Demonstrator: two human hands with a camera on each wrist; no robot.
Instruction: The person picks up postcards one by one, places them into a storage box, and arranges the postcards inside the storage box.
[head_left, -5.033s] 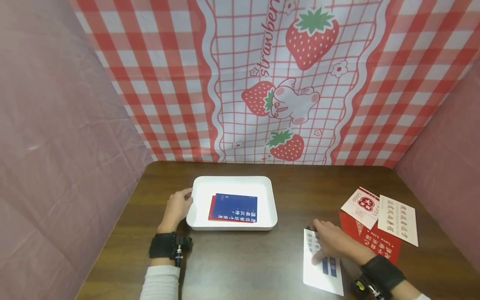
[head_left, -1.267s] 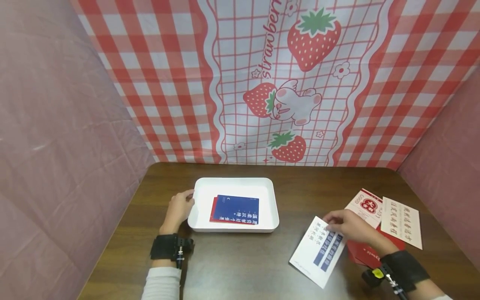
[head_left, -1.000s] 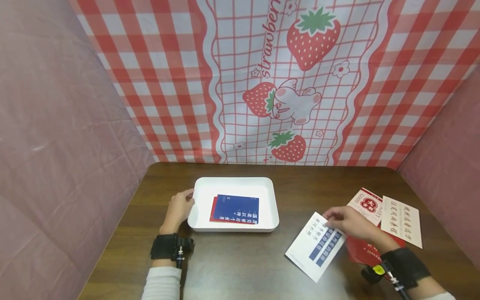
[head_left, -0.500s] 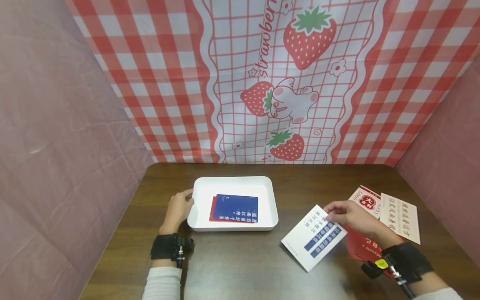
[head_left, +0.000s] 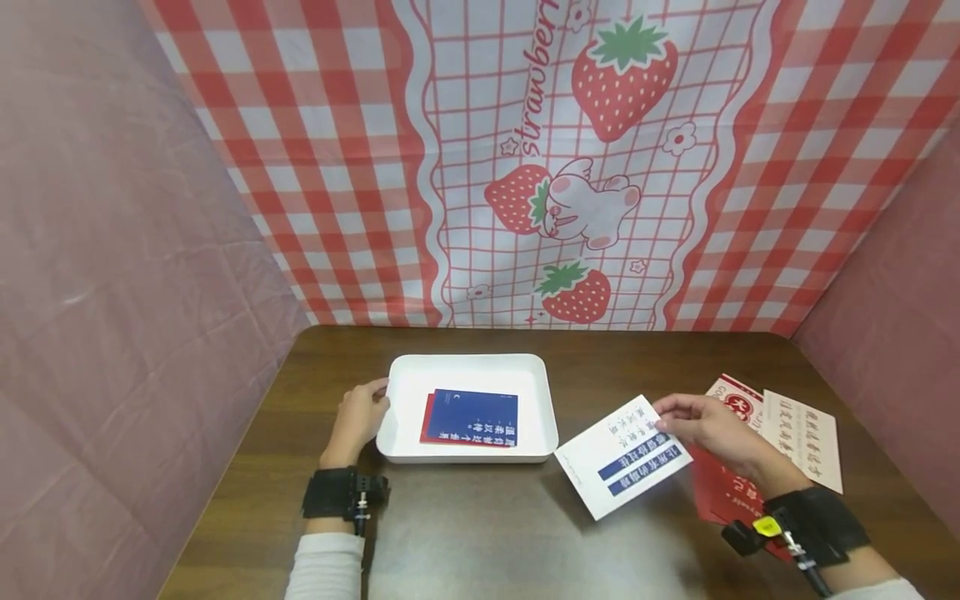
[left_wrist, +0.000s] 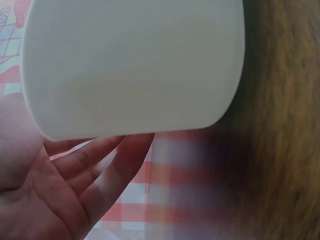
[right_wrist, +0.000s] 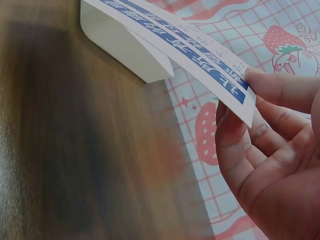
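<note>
In the head view, my left hand (head_left: 357,419) touches the left end of a white tray (head_left: 542,392). The left wrist view shows its relaxed fingers (left_wrist: 107,172) reaching to the tray's edge (left_wrist: 135,117), with their tips hidden behind it. A blue card (head_left: 476,417) lies over a red card (head_left: 426,421) in the tray. My right hand (head_left: 708,429) pinches a corner of a white card (head_left: 600,454) with blue bands of writing. That card slants above the table, its left corner close to the tray's front right corner. Thumb (right_wrist: 280,90) and fingers grip it from both faces in the right wrist view.
At the right, a cream card (head_left: 806,437), a white card with a red emblem (head_left: 738,400) and red paper (head_left: 723,492) overlap on the wooden table (head_left: 450,525). My right forearm passes over part of them. A checked strawberry cloth (head_left: 345,192) hangs behind the table.
My right hand has lifted the white card off the table, turned it and carried it up and left toward the tray. The left hand and the tray stay in place.
</note>
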